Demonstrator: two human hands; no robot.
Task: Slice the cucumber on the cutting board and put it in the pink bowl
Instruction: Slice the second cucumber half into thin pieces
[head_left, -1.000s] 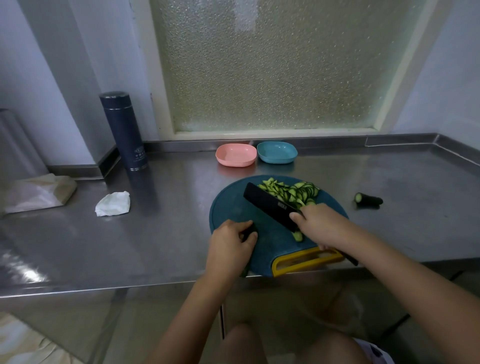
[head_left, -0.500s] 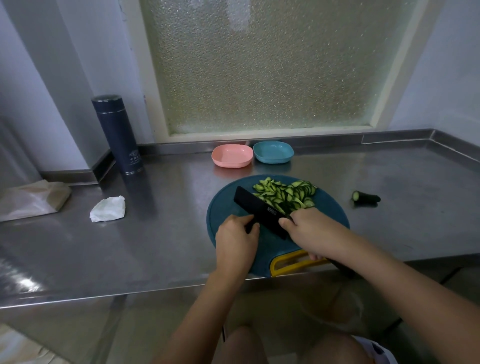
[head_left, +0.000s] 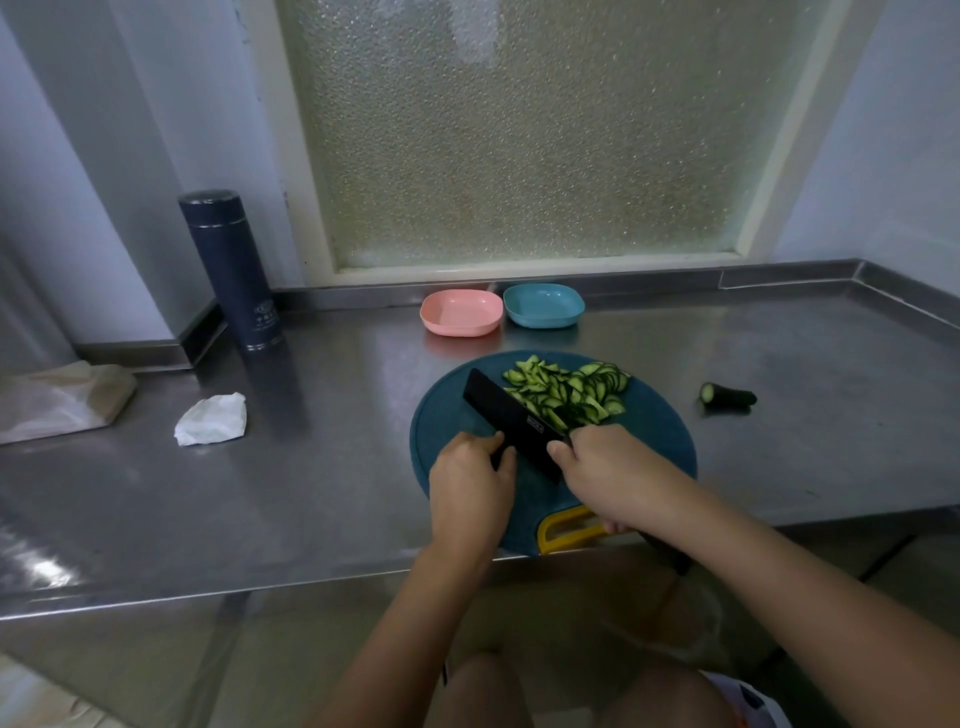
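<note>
A round teal cutting board (head_left: 447, 415) with a yellow handle lies at the counter's front edge. A heap of cucumber slices (head_left: 566, 387) covers its far right part. My right hand (head_left: 618, 473) grips the handle of a black knife (head_left: 511, 421), whose blade lies slanted against the near left side of the heap. My left hand (head_left: 467, 483) is on the board to the left of the blade, its fingers curled round a small dark cucumber stub at the blade's side. The pink bowl (head_left: 461, 312) stands empty just beyond the board.
A blue bowl (head_left: 544, 306) sits right of the pink one. A cut cucumber end (head_left: 727, 396) lies on the steel counter right of the board. At left are a dark flask (head_left: 231, 270), a crumpled tissue (head_left: 211, 420) and a bag (head_left: 62, 397).
The knife and my right hand have moved away from me towards the heap. My left hand followed up beside the blade. The loose slice near my right hand is no longer visible.
</note>
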